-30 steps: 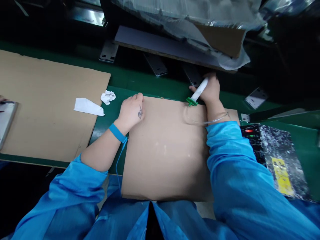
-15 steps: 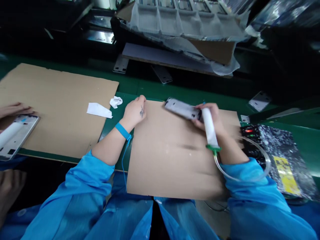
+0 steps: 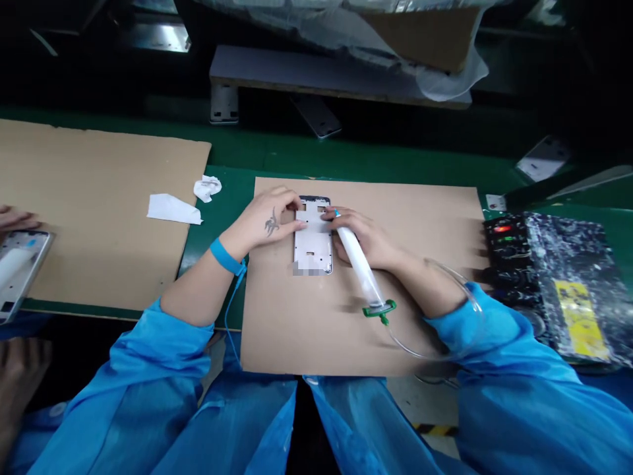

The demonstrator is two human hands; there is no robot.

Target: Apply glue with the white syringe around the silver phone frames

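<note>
Since a moment ago, the metal phone frame has gone from the right hand down onto a brown card sheet. It now lies flat near the middle of that card, with its long side pointing away from the person.

The left hand is spread out, and its fingers press down on the top part of the frame. A blue wrist strap sits on that arm, and a thin blue wire hangs from it.

The right hand is curled around a white syringe and pinches it. The thin tip of the syringe is at the top right of the frame, and its green end tips down toward the person. A clear hose loops from the green end up past the right arm.

A second card sheet lies on the green table to the left, with white paper and a crumpled tissue near it. Another person's hand is at the far left, just above another phone frame.
</note>
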